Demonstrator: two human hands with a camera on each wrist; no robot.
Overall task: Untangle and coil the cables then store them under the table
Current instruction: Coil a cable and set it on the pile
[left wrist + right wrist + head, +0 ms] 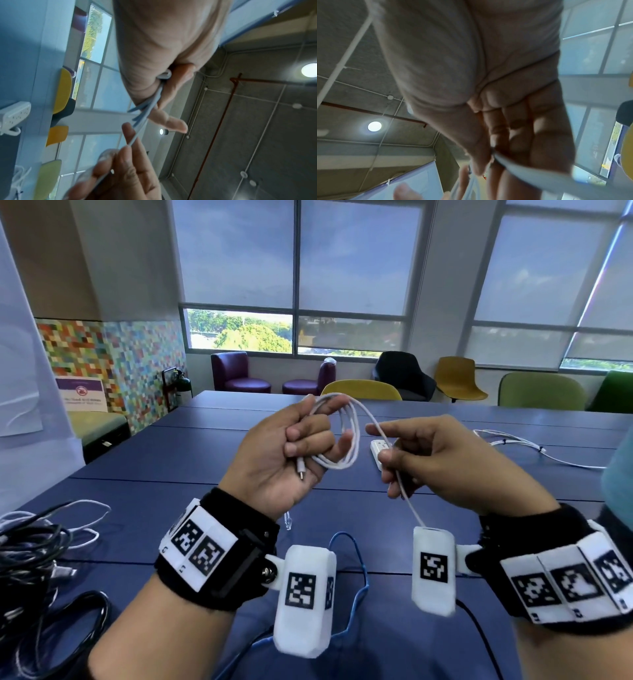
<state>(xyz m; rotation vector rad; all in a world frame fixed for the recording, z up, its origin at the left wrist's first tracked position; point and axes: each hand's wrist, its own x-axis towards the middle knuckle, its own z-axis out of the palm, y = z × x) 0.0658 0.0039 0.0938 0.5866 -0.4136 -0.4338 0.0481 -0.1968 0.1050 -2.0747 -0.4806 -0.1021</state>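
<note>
A thin white cable (352, 440) is wound in several loops that my left hand (291, 446) grips above the blue table (191, 446); its small plug end sticks out below the palm. The free strand runs right to my right hand (404, 453), which pinches it between thumb and fingers, and then hangs down behind the right wrist camera. The left wrist view shows the white cable (145, 112) bunched against my left hand (161, 86). In the right wrist view the white cable (513, 163) passes under my right hand's (501, 142) thumb.
A tangle of black and white cables (37, 546) lies at the table's left edge. A blue cable (359, 587) lies on the table below my wrists. A white power strip (378, 450) and another white cable (527, 445) rest further back right. Chairs (363, 389) stand beyond the table.
</note>
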